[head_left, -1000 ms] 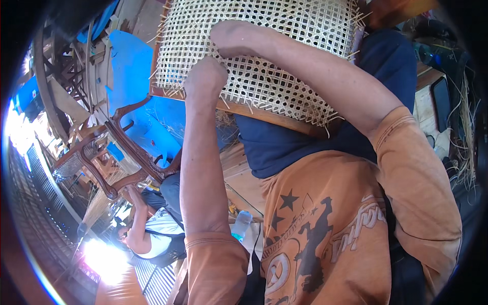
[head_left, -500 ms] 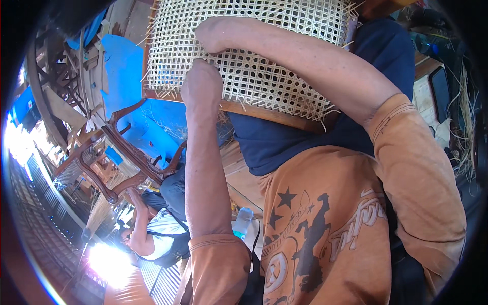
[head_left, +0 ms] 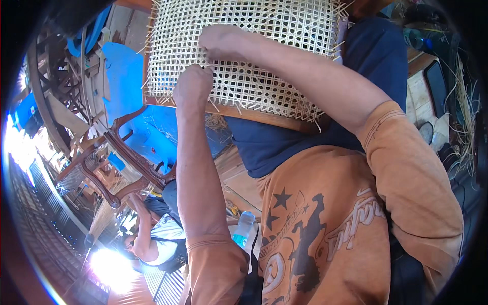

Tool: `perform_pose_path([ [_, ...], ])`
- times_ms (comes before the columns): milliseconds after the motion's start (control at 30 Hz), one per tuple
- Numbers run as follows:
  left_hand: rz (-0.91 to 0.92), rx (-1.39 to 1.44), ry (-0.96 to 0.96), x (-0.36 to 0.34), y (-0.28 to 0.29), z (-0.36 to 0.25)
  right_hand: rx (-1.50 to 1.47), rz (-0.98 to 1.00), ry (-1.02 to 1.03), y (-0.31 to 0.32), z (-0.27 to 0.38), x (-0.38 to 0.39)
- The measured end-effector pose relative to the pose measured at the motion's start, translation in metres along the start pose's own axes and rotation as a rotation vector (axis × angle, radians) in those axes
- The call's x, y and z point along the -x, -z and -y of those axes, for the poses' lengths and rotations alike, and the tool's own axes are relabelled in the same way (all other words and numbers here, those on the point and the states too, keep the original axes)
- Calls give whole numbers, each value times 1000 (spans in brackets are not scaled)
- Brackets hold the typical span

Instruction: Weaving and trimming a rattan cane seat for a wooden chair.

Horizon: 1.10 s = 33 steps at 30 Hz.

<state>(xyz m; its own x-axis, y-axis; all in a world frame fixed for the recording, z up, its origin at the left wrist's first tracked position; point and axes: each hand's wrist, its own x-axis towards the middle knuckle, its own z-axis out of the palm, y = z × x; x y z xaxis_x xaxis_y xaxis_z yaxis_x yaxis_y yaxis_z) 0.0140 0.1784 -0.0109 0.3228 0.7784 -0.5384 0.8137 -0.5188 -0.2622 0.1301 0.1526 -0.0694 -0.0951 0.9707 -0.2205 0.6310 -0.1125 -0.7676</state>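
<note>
A pale woven cane panel (head_left: 264, 76) with an open mesh is stretched over a brown wooden frame (head_left: 254, 116), which rests across my lap. Loose strand ends stick out along its edges. My left hand (head_left: 193, 86) is closed, low on the left part of the weave. Just above it and to the right, my right hand (head_left: 223, 43) is also closed, its knuckles over the mesh. The hands are close together but apart. Whatever is pinched in the fingers is hidden by the hands.
At left, a carved wooden chair frame (head_left: 137, 157) stands by a seated person (head_left: 162, 234) in a white top. A blue sheet (head_left: 124, 76) lies beyond. A plastic bottle (head_left: 244, 229) is near my left elbow. Loose cane strands (head_left: 465, 96) hang at far right.
My left hand has shifted slightly left and down, and my right hand slightly down. The gap between them looks a little wider. The cane panel has moved slightly with my lap.
</note>
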Motion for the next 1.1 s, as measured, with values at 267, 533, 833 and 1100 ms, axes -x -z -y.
perform_pose_path([
  [267, -25, -60, 80, 42, 32, 51, -448, -450, -47, 40, -31, 33],
  [533, -241, 559, 100, 42, 8, 51, -260, -158, -413, 33, -32, 69],
  [833, -125, 1219, -48, 15, 16, 16, -341, -331, -174, 28, -40, 76],
  [1100, 260, 1271, -212, 6, 20, 27, 44, -430, -186, -4, -44, 70],
])
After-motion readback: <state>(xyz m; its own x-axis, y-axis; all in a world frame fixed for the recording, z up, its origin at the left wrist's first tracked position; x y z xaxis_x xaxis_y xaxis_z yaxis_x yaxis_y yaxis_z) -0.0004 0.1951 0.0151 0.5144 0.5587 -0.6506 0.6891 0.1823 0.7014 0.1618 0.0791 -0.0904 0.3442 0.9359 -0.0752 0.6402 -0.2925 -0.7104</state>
